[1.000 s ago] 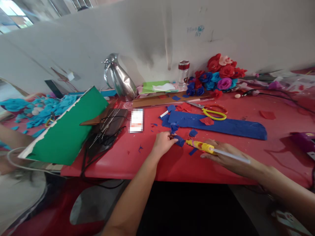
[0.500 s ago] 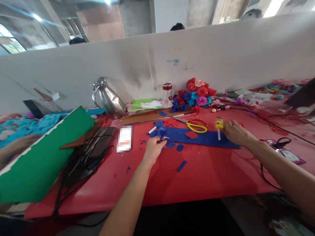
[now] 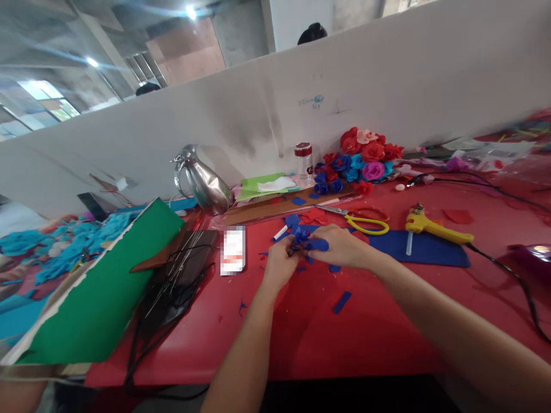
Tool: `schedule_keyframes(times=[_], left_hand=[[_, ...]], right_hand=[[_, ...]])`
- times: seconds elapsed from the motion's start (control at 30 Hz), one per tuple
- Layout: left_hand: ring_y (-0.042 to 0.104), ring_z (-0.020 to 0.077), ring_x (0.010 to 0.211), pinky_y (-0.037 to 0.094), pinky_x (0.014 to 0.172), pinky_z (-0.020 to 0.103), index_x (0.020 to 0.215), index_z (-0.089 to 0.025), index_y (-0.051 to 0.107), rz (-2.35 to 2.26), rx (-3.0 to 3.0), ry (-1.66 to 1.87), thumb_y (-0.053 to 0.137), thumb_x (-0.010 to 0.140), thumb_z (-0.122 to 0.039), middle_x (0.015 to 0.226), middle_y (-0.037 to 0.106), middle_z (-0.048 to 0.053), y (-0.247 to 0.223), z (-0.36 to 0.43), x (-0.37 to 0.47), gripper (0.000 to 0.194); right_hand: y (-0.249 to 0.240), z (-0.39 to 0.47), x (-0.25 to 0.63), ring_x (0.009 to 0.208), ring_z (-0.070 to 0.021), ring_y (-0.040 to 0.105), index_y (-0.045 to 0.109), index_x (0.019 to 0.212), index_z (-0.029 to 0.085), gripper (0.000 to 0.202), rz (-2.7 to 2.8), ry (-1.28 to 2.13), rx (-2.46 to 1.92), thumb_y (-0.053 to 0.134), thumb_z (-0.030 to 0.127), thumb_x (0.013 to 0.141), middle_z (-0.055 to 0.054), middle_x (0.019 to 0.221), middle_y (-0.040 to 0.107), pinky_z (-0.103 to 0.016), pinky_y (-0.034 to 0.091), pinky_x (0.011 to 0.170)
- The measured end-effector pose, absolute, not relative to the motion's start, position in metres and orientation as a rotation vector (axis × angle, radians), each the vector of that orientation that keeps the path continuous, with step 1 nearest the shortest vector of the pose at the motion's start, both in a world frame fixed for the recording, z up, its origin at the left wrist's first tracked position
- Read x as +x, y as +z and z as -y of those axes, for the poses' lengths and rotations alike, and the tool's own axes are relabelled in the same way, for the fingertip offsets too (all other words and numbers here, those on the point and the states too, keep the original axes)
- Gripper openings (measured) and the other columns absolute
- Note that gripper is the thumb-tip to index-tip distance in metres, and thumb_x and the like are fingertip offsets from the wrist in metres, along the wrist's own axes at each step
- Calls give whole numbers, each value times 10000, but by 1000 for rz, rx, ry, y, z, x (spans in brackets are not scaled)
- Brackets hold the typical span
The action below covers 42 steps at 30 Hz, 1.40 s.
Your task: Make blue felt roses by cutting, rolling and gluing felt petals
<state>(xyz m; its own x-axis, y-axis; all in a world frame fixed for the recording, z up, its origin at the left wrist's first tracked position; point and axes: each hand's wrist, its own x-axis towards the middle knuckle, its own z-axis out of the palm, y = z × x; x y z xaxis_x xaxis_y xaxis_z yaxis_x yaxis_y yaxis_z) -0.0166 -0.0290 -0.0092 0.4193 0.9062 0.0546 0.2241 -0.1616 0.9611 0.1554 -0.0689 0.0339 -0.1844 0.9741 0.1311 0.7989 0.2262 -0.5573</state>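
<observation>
Near the table's middle, my left hand [image 3: 280, 263] is closed around the base of a small blue foam flower [image 3: 302, 234]. My right hand [image 3: 344, 248] meets it from the right, its fingers pinching a blue petal [image 3: 318, 245] against the flower's side. The fingertips partly hide where petal and flower meet. Off to the right, a yellow glue gun [image 3: 443, 230] lies on a strip of dark blue foam sheet [image 3: 396, 244], its clear glue stick beside the front. Just behind my right hand are yellow-handled scissors [image 3: 368, 225].
Blue scraps [image 3: 342, 302] lie on the red tabletop [image 3: 344, 344]. A phone [image 3: 233, 250], a steel jug [image 3: 206, 186] and a green board [image 3: 116, 292] are to the left. Finished flowers [image 3: 361, 155] and a red-lidded glass bottle [image 3: 303, 160] stand behind. A black cord [image 3: 512, 269] runs right.
My right hand has let go of the glue gun and moved left to the flower, where it now pinches a blue petal. My left hand keeps the flower. The view has shifted and tilted.
</observation>
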Motion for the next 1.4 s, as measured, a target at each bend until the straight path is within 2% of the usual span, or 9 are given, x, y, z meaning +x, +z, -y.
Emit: schedule_keyframes(times=[0.13,0.27,0.4,0.57,0.67,0.77,0.93,1.17,1.4], left_hand=[[644,174,847,510,812,303,974,-173,673,-1013,1617,838,662,706,-134,941,721,50,-6,30,-19,271],[615,160,842,485,811,284,1058,-176,652,-1044,1552,906,640,771,-216,995,697,66,2,36,-19,291],[518,139,714,440,724,262,1017,-182,675,-1061,1503,929,513,887,-399,801,623,29,2,40,-17,300],[406,120,643,395,651,251,987,-173,705,-942,1364,900,523,886,-448,729,546,16,-1,42,-14,345],[397,101,629,391,623,239,917,-163,712,-919,1252,896,588,849,-484,830,613,41,1,44,-11,350],[404,95,619,388,611,233,840,-160,704,-913,1211,894,633,815,-509,800,625,36,1,47,-8,357],[483,114,706,414,715,244,811,-170,662,-896,1234,954,630,814,-506,762,595,14,-8,47,-3,337],[473,123,698,402,714,251,721,-175,574,-874,1290,1013,608,823,-536,697,534,-9,-19,47,1,376],[462,126,682,392,714,261,706,-169,591,-916,1283,1023,636,801,-531,679,546,-4,-16,49,5,377]], right_hand=[[28,61,149,713,-196,654,736,730,197,189,1983,659,-1639,605,331,749,-40,751,729,-263,416,619],[20,60,165,567,-150,557,717,617,186,358,1702,798,-1569,575,473,776,15,566,629,-262,355,548],[19,62,176,589,-146,565,779,741,205,369,1188,953,-1479,682,555,674,12,641,691,-275,420,584],[22,61,181,550,-115,543,742,635,203,329,727,1072,-1367,808,511,542,3,606,675,-262,436,565],[24,61,179,557,-118,550,722,608,207,319,650,1087,-1298,834,491,515,2,591,662,-258,443,552],[26,62,173,553,-114,547,714,603,207,337,607,1125,-1240,848,493,487,6,580,654,-252,443,541],[31,67,159,523,-90,520,688,557,193,370,499,1194,-1145,883,475,417,26,539,622,-233,436,529],[26,70,146,520,-88,522,709,562,176,345,476,1256,-1083,878,455,450,17,534,636,-236,432,541],[21,69,140,527,-102,526,712,574,167,328,528,1236,-1080,847,462,522,16,531,627,-270,440,568]])
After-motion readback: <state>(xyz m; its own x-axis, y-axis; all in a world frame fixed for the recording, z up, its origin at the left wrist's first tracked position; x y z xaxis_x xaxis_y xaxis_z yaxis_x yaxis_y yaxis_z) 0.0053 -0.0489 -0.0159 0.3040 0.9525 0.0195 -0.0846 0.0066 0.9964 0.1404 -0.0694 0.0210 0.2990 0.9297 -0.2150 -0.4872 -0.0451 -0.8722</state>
